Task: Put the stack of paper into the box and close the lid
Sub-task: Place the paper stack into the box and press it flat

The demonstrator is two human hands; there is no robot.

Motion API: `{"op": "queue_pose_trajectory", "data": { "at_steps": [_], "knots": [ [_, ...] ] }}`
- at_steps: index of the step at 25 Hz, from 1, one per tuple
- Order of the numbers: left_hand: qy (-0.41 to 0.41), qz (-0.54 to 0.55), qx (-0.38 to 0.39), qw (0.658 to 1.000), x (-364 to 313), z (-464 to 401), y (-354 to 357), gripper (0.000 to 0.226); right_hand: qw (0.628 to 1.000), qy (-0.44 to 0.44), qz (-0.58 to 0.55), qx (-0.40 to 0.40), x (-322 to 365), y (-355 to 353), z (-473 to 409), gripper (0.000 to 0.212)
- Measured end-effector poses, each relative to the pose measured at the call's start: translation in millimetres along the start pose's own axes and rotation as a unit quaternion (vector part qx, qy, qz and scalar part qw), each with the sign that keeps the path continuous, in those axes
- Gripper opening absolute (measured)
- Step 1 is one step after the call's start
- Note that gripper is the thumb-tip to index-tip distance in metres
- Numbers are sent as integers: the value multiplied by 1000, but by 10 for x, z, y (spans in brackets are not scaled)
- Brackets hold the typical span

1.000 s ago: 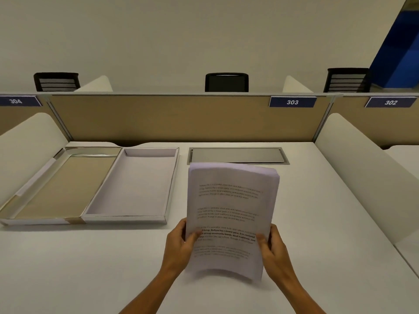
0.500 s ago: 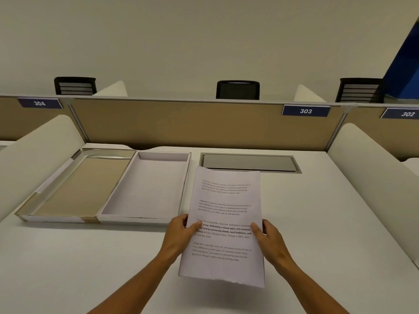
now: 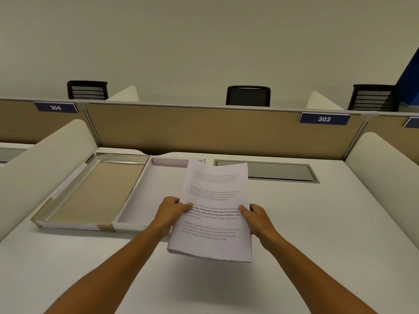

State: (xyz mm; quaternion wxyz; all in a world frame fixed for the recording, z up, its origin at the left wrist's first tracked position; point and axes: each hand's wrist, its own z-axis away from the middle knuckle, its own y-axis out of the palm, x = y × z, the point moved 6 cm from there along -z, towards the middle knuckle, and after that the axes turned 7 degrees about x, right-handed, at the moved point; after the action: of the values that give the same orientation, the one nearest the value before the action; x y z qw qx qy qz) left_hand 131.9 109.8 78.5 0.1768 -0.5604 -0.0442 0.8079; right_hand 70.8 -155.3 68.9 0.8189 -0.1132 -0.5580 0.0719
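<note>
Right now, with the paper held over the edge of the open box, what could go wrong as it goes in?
1. The stack of paper is pinched only at its side edges by the left hand and right hand; its near end sags, so sheets might fan or slip.
2. It straddles the box's right wall; lowered here, the sheets could catch and crease on it.
3. The lid lies open flat to the left; paper sticking up may stop it closing.

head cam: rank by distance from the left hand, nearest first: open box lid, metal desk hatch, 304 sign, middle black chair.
From the left hand:
1. open box lid, lying flat on the desk to its left.
2. metal desk hatch, recessed in the desk, ahead and right.
3. 304 sign, on the partition, far left.
4. middle black chair, behind the partition.
</note>
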Motion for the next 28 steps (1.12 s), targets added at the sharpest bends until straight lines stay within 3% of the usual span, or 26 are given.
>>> {"op": "queue_pose_trajectory", "data": {
  "at_steps": [13,20,28],
  "knots": [
    [-97,27,-25,995,142,-1153,-1431,11,996,70,-7,54,710,1310,-1362,29],
    [-131,30,-26,991,530,-1611,-1598,9,989,119,58,62,609,1646,-1859,19],
    [-136,6,-12,991,726,-1840,-1581,25,980,159,112,39,525,1773,-2043,14]
  ]
}}
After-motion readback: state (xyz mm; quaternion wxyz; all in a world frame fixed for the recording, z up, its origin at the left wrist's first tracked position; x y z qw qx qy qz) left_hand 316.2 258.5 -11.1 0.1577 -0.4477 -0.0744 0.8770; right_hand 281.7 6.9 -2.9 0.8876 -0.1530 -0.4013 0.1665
